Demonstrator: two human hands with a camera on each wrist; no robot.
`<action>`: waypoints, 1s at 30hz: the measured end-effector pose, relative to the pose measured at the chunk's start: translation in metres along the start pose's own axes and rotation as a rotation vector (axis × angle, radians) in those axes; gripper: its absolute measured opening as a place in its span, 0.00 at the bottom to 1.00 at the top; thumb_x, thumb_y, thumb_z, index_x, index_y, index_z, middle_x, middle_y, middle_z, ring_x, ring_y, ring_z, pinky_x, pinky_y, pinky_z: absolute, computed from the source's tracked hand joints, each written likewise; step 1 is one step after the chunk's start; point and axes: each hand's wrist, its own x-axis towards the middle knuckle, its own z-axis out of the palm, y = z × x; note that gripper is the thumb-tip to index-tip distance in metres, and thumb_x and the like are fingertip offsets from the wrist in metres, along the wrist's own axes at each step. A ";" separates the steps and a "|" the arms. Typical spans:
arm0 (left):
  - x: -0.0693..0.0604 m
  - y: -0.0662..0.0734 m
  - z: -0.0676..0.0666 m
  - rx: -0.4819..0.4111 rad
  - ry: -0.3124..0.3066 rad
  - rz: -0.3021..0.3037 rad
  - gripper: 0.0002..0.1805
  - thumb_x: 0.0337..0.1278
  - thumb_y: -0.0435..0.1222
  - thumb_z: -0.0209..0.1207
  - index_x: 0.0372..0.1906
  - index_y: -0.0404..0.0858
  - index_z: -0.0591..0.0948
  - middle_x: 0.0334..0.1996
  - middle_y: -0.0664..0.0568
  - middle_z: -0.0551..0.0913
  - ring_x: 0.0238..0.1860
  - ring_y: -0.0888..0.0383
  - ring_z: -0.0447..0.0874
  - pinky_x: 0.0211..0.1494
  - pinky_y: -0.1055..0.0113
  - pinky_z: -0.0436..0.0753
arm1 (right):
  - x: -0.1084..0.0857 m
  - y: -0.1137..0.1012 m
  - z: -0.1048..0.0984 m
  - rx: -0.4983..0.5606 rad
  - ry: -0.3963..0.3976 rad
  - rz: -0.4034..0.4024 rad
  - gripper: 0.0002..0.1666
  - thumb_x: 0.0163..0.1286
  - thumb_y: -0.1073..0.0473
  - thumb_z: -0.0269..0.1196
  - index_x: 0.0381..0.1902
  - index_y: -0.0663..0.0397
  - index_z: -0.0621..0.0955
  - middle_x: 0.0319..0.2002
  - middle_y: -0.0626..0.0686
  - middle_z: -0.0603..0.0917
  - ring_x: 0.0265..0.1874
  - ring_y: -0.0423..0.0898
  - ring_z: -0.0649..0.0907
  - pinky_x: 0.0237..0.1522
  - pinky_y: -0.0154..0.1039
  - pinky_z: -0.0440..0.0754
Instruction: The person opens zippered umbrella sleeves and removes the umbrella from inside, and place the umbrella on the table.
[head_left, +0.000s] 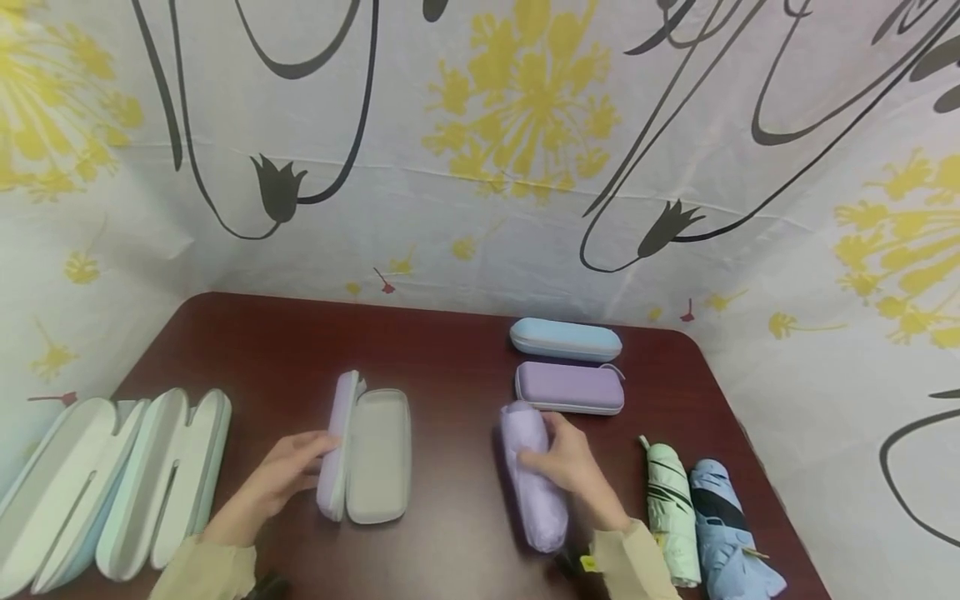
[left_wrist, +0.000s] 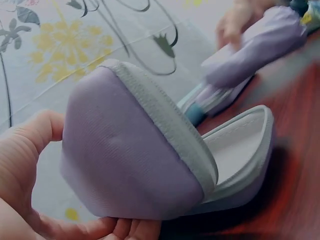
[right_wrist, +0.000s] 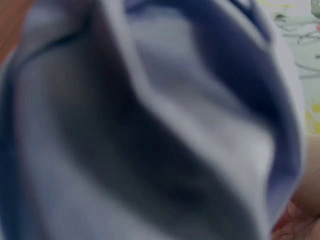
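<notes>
Lilac umbrella (right_wrist: 155,120) blurred & cropped, R-wrist cam.

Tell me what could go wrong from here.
If the left hand slips, the raised half of the open purple case might flop over. The purple umbrella, held in the right hand, could bump the closed purple case near its far end.

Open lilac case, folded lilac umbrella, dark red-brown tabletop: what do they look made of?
Open lilac case: matte, likely fabric over a stiff shell; fine ribbed texture, crisp shape.
Folded lilac umbrella: probably thin synthetic cloth, faint sheen; soft creases.
Dark red-brown tabletop: smooth, semi-gloss, maybe lacquered wood or laminate; it reflects light softly.
</notes>
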 end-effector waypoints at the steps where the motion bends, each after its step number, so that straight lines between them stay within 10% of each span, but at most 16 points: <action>1: -0.002 0.001 -0.004 0.027 0.017 -0.002 0.33 0.60 0.41 0.54 0.60 0.18 0.64 0.44 0.38 0.80 0.42 0.52 0.80 0.47 0.54 0.79 | -0.003 0.005 -0.005 -0.009 0.008 0.015 0.36 0.41 0.60 0.71 0.50 0.68 0.75 0.38 0.59 0.82 0.31 0.48 0.80 0.31 0.40 0.79; 14: -0.018 0.012 -0.050 0.464 0.203 0.004 0.41 0.57 0.48 0.59 0.59 0.16 0.64 0.52 0.25 0.74 0.45 0.43 0.80 0.40 0.61 0.81 | -0.027 0.053 -0.058 -0.286 0.074 0.122 0.41 0.43 0.56 0.70 0.51 0.78 0.70 0.40 0.70 0.79 0.36 0.60 0.79 0.38 0.53 0.77; 21: -0.018 0.017 -0.055 0.775 0.284 0.055 0.43 0.47 0.53 0.63 0.53 0.17 0.70 0.40 0.30 0.81 0.40 0.40 0.81 0.38 0.55 0.79 | -0.038 0.068 -0.067 -0.318 0.063 0.175 0.44 0.44 0.57 0.69 0.53 0.81 0.67 0.42 0.76 0.77 0.38 0.63 0.79 0.40 0.56 0.77; 30: -0.019 0.020 -0.057 0.906 0.318 0.078 0.45 0.43 0.53 0.64 0.52 0.15 0.70 0.41 0.25 0.78 0.36 0.39 0.79 0.37 0.51 0.78 | -0.046 0.085 -0.077 -0.354 0.076 0.173 0.44 0.42 0.56 0.69 0.53 0.80 0.68 0.40 0.75 0.78 0.36 0.62 0.79 0.38 0.55 0.78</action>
